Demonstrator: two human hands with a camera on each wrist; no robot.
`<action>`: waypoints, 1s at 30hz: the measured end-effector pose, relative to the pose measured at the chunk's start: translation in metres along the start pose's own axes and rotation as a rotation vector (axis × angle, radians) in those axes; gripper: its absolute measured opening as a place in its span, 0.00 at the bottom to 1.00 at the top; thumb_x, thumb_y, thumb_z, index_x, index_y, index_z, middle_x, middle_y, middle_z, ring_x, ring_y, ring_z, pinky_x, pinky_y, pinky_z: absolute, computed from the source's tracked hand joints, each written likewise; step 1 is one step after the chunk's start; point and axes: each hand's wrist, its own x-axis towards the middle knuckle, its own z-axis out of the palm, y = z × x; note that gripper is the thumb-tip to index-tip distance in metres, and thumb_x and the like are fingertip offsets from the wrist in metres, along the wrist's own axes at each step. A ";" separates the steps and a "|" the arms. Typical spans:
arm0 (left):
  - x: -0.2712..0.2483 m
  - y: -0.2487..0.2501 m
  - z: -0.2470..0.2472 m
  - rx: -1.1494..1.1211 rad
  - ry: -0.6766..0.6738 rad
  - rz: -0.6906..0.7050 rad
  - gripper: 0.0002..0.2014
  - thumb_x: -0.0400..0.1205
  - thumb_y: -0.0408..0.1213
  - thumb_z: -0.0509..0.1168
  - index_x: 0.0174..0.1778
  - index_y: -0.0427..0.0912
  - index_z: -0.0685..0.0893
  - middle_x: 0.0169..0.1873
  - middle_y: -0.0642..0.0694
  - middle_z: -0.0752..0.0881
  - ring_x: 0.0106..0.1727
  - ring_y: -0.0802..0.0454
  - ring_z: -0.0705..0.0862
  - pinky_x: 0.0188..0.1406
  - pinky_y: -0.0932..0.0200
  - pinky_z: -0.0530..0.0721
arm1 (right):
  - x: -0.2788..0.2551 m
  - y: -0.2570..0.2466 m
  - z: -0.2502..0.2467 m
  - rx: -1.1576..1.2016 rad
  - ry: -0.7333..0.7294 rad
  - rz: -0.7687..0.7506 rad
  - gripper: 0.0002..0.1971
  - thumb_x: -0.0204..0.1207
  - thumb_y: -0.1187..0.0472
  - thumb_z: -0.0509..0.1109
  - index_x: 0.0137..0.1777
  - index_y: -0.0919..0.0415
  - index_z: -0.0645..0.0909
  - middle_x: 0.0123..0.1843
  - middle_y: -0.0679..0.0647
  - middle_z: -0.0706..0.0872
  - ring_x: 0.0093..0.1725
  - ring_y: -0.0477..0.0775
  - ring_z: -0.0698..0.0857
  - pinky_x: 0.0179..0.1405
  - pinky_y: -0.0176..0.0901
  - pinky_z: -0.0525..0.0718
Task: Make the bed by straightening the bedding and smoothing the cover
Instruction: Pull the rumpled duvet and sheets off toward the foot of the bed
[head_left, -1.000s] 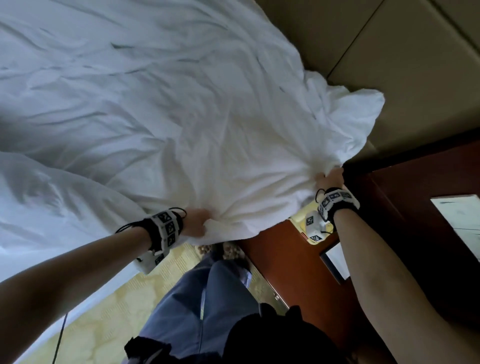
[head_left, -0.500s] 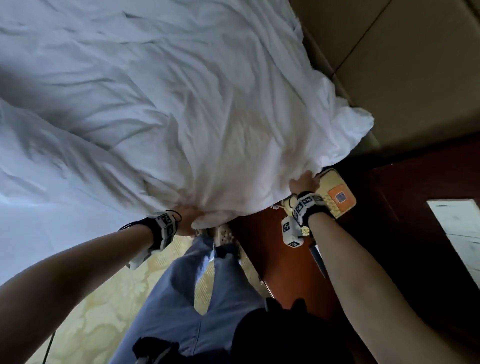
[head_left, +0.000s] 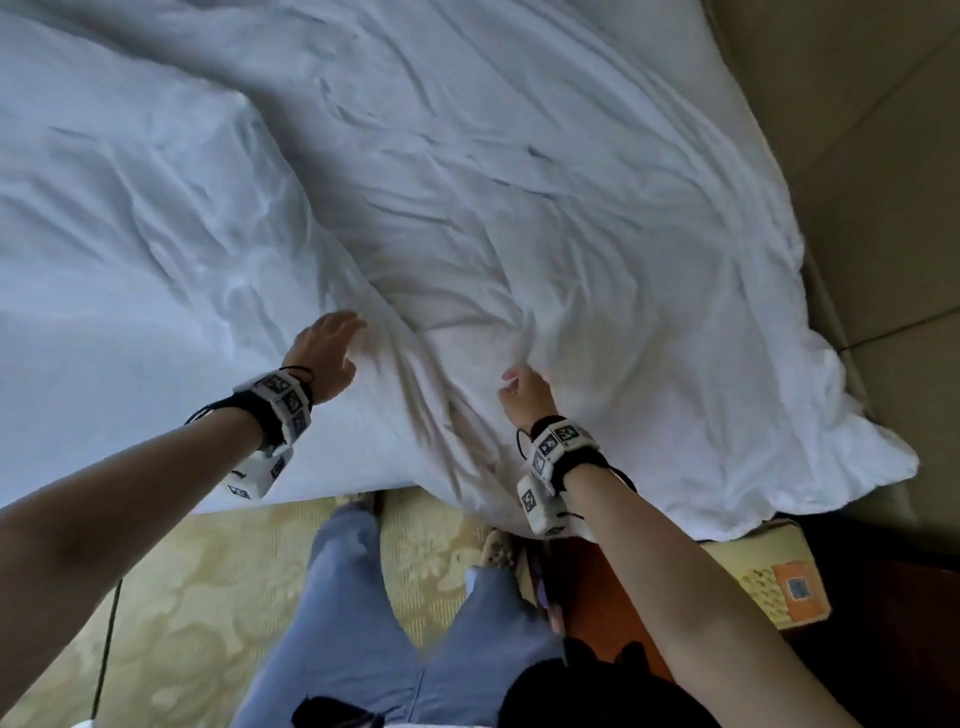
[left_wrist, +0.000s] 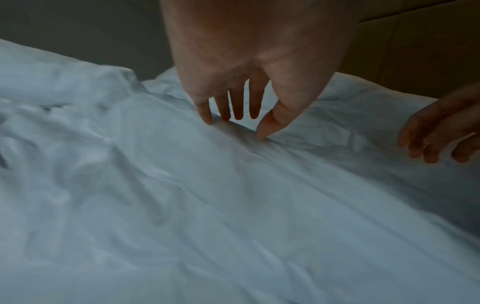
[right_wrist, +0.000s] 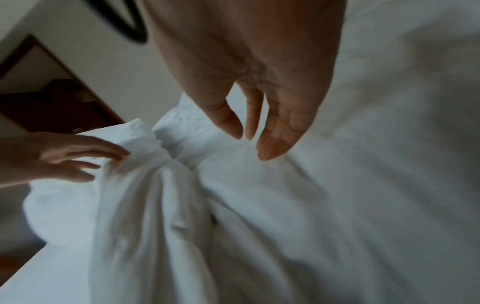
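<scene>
A crumpled white cover (head_left: 519, 182) lies across the bed, its corner (head_left: 857, 457) hanging off at the right. My left hand (head_left: 324, 353) reaches over a long ridge in the cover. In the left wrist view my left hand (left_wrist: 241, 121) has straight fingers whose tips touch the cloth (left_wrist: 233, 205). My right hand (head_left: 519, 389) hovers by a bunched fold near the bed's edge. In the right wrist view my right hand (right_wrist: 250, 139) hangs loose just above the cover (right_wrist: 337, 185) and holds nothing.
I stand at the bedside on yellow patterned carpet (head_left: 208, 597), my legs (head_left: 363, 623) against the bed. A reddish wooden nightstand (head_left: 613, 597) with a yellow and orange box (head_left: 779, 587) stands at my right. A beige padded panel (head_left: 857, 156) runs along the right.
Both hands have let go of the cover's near edge and moved up onto its top. The cover, held up before, now lies down on the bed.
</scene>
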 end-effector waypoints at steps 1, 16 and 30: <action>0.007 -0.018 -0.009 0.001 0.018 -0.008 0.31 0.75 0.28 0.64 0.77 0.39 0.70 0.78 0.41 0.68 0.80 0.42 0.64 0.78 0.46 0.63 | 0.005 -0.020 0.010 -0.020 -0.023 -0.045 0.16 0.78 0.68 0.62 0.65 0.68 0.76 0.61 0.65 0.82 0.62 0.63 0.80 0.58 0.43 0.76; 0.109 -0.193 -0.100 0.041 -0.029 0.214 0.37 0.77 0.24 0.61 0.83 0.45 0.58 0.83 0.44 0.56 0.84 0.44 0.54 0.82 0.47 0.57 | 0.062 -0.224 0.152 -0.405 -0.029 -0.095 0.33 0.71 0.64 0.71 0.75 0.65 0.64 0.70 0.64 0.75 0.69 0.65 0.76 0.66 0.50 0.75; 0.111 -0.197 -0.142 0.772 -0.104 0.531 0.19 0.81 0.35 0.59 0.69 0.48 0.74 0.68 0.46 0.77 0.78 0.46 0.67 0.82 0.40 0.40 | -0.006 -0.244 0.160 -0.337 -0.028 0.012 0.18 0.73 0.57 0.70 0.59 0.68 0.81 0.55 0.62 0.87 0.59 0.62 0.84 0.58 0.44 0.80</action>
